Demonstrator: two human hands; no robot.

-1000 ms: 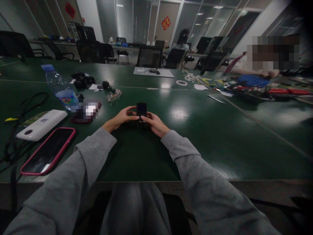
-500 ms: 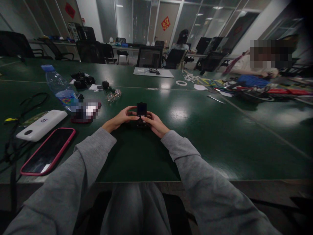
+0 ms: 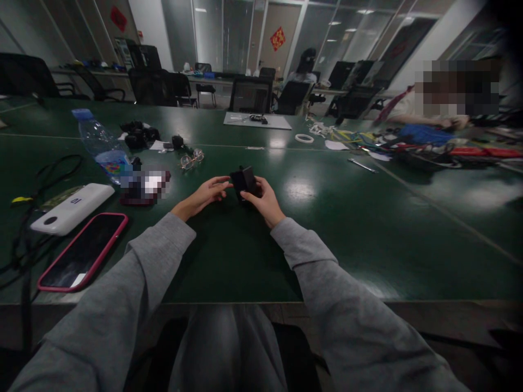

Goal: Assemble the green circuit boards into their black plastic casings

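Observation:
A small black device (image 3: 244, 181) is over the green table (image 3: 245, 256), its boxy body turned at an angle. My right hand (image 3: 265, 200) grips it from the right, thumb across its lower front and fingers behind. On the other side, my left hand (image 3: 207, 195) has its fingers stretched toward the device's left edge, thumb apart from them. Whether a left fingertip touches the device is too small to tell.
At left lie a phone with a red edge (image 3: 84, 253), a white power bank (image 3: 73, 209), black cables and a plastic bottle (image 3: 102, 147). Glasses (image 3: 192, 159) lie farther back. A pen (image 3: 363, 166) and tangled cables (image 3: 355, 136) are at right, near a seated person.
The device has turned from facing me squarely to an angled pose in my right hand. My left hand's thumb and fingers have come off its front.

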